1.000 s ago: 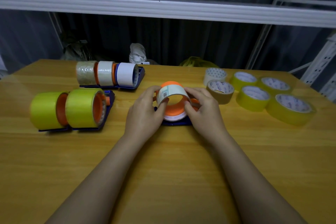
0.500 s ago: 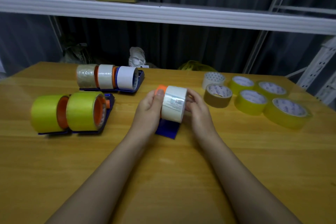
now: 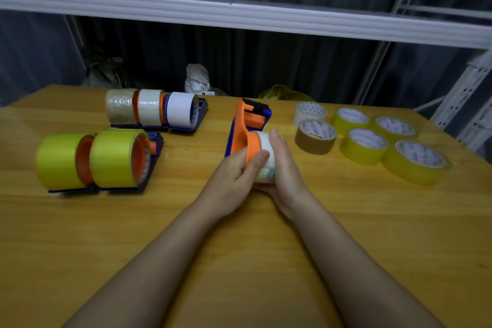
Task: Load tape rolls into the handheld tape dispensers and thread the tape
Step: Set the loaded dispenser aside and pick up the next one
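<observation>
An orange and blue handheld tape dispenser (image 3: 246,125) stands on its side in the middle of the wooden table (image 3: 239,261), its black roller end pointing away from me. A clear tape roll (image 3: 266,157) sits on its orange hub. My left hand (image 3: 234,181) grips the hub side, thumb over the roll's edge. My right hand (image 3: 285,176) cups the roll from the right and below, fingers along its face. The roll's lower part is hidden by both hands.
Two loaded dispensers with yellow rolls (image 3: 93,160) lie at the left; behind them three more hold clear and white rolls (image 3: 154,110). Loose rolls lie at the right: a white one (image 3: 308,113), a brown one (image 3: 315,136) and several yellow ones (image 3: 386,138). A shelf (image 3: 239,14) runs overhead.
The dispenser has been turned from lying flat, roll opening facing me, to standing on its side with the roller end pointing away. Both hands shifted their hold around the roll.
</observation>
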`<state>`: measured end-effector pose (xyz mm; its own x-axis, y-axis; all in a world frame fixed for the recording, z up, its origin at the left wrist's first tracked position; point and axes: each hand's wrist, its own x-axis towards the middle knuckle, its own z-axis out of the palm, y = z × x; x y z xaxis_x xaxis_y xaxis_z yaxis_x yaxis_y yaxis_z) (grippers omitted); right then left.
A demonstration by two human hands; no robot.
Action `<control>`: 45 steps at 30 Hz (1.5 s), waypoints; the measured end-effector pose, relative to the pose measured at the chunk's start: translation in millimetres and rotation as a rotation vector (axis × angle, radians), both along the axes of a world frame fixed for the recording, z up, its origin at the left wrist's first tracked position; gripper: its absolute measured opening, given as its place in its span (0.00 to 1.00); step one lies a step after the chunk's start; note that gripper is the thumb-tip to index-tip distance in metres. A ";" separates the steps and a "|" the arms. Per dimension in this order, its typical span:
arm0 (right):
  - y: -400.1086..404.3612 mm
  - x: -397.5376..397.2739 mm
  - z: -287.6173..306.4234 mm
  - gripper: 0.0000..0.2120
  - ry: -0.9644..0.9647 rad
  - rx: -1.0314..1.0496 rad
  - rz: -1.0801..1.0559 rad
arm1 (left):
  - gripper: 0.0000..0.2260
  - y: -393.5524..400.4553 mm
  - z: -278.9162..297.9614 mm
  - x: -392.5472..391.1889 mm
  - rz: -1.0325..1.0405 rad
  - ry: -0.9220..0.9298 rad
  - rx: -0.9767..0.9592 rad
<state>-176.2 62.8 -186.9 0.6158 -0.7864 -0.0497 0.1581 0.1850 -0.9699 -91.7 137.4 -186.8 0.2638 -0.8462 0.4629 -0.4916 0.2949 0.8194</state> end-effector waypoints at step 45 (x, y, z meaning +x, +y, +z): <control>-58.8 -80.5 -5.9 0.43 0.942 -0.750 -0.439 | 0.16 -10.3 14.5 -6.8 0.229 0.200 -0.082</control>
<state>-256.7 4.0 -192.8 0.2680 -0.9382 0.2191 -0.7345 -0.3462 -0.5837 -98.4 127.1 -172.4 0.5361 -0.7164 0.4466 -0.3845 0.2637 0.8846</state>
